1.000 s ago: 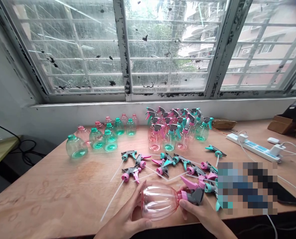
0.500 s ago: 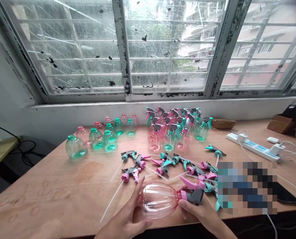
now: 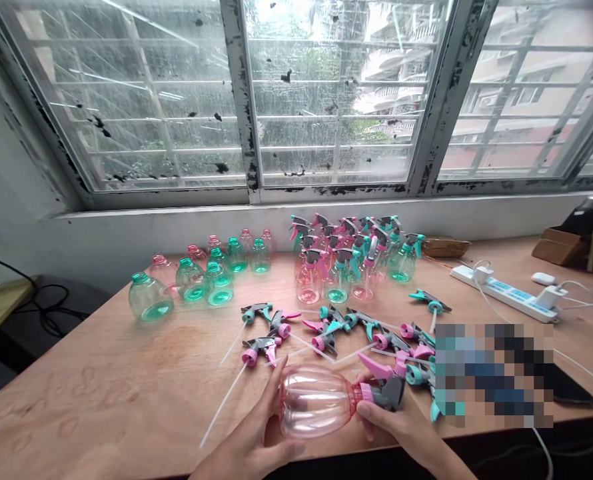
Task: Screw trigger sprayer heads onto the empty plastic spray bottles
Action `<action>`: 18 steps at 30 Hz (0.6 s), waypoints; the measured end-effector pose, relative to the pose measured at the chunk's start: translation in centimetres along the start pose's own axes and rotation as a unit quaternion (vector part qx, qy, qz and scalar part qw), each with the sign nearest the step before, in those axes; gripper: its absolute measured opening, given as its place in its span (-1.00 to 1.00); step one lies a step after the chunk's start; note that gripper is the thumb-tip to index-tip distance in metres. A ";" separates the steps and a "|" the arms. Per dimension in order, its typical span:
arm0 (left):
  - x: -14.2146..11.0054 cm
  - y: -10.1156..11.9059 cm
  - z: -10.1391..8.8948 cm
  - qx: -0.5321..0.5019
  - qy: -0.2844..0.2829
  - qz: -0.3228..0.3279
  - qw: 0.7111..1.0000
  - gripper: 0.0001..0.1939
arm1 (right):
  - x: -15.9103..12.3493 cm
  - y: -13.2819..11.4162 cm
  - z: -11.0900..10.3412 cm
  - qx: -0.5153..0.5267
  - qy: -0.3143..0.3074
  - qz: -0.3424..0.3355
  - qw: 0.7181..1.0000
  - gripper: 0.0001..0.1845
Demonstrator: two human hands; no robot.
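Observation:
A clear pink spray bottle (image 3: pixel 316 402) lies sideways between my hands near the table's front edge, its base to the left. My left hand (image 3: pixel 259 427) is wrapped round the base end. At the neck, my right hand (image 3: pixel 384 417) grips the pink collar of the grey and pink trigger sprayer (image 3: pixel 389 387), which sits on the bottle's mouth. Some of the right fingers are hidden behind the neck. Just beyond the bottle lie several loose trigger sprayers (image 3: pixel 260 349) with thin dip tubes, pink or teal with grey.
Open-necked green bottles (image 3: pixel 220 285) and pink bottles stand at the back left. Bottles with sprayers fitted (image 3: pixel 337 277) crowd the back middle. A white power strip (image 3: pixel 504 293) with cables, a black phone-like slab (image 3: pixel 571 387) and a blurred-out patch are on the right.
The view has shifted very slightly. Both hands keep hold of the bottle and its sprayer in nearly the same pose; nothing else has visibly moved.

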State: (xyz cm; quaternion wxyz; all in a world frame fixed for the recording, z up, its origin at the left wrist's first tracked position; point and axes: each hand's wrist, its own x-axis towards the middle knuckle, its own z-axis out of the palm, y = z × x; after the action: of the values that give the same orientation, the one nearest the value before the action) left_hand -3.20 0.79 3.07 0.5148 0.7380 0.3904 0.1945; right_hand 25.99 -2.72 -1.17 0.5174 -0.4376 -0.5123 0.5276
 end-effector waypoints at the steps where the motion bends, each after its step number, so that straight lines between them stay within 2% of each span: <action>1: 0.0 0.2 0.0 0.000 -0.002 -0.001 1.000 0.11 | 0.0 0.0 0.0 0.001 -0.002 0.000 1.000 -0.49; 5: 0.1 0.8 -0.1 -0.014 -0.013 -0.016 1.000 0.18 | 0.0 0.2 -0.1 0.001 -0.003 -0.001 1.000 -0.49; 14: 0.1 0.2 -0.1 0.002 0.004 -0.007 1.000 0.12 | 0.0 -0.1 0.1 0.002 0.004 -0.010 1.000 -0.50; 18: 0.0 0.6 0.0 0.007 0.003 -0.004 1.000 0.13 | 0.0 0.0 0.1 0.003 0.003 -0.010 1.000 -0.50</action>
State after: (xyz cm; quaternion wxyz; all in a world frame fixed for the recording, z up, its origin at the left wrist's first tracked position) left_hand -2.98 0.71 3.63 0.5091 0.7395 0.3965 0.1918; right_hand 25.86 -2.78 -1.12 0.5260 -0.4322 -0.5133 0.5226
